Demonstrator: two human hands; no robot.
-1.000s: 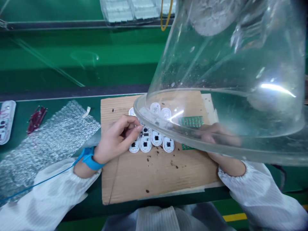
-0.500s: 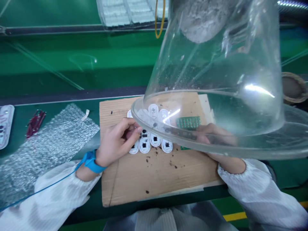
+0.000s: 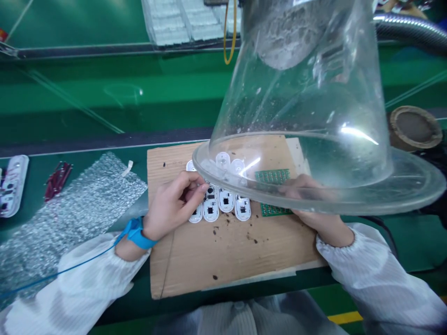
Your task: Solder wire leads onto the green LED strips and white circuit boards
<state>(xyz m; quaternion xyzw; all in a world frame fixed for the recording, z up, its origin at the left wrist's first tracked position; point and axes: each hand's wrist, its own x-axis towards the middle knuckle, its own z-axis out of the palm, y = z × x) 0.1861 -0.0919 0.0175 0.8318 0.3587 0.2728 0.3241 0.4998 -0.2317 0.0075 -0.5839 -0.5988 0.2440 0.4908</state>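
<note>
Slid a little leftward in frame since the earlier picture: hood (image 3: 314, 116) rim, now whole at the right edge, with roll (image 3: 414, 128) and hose (image 3: 408, 28) uncovered. Hands and boards unmoved on the cardboard (image 3: 226, 260).

Nearest, along the bottom: white sleeves, blue strap (image 3: 138, 232) on the left wrist. Just above, left hand (image 3: 171, 204) with thumb and forefinger pinched shut on one of the white boards (image 3: 220, 207), at centre frame. Right hand (image 3: 310, 204) resting on the green panel (image 3: 275, 210), just right of the boards; seen only through the hood's rim, so cannot tell whether gripping or merely pressing down.

Risks, judged from this layout:
- Could drag a neighbouring board out of its row when lifting the pinched one, all packed touching side by side.
- Could push the dark crumbs (image 3: 252, 239) strewn on the cardboard against the boards with a sweep of hand or sleeve.
- Could knock knuckles on the hood's rim, hanging close over the upper boards and the right hand; glare there hides much of the panel, inviting a blind fumble.
- Could snag the strap's cord (image 3: 70, 267), trailing to lower left across the bubble wrap (image 3: 70, 204), and jerk the pinching hand.

Farther left, well apart: red parts (image 3: 57, 179) and a tray (image 3: 12, 186) at the frame edge. Beyond, the green belt (image 3: 104, 97).
</note>
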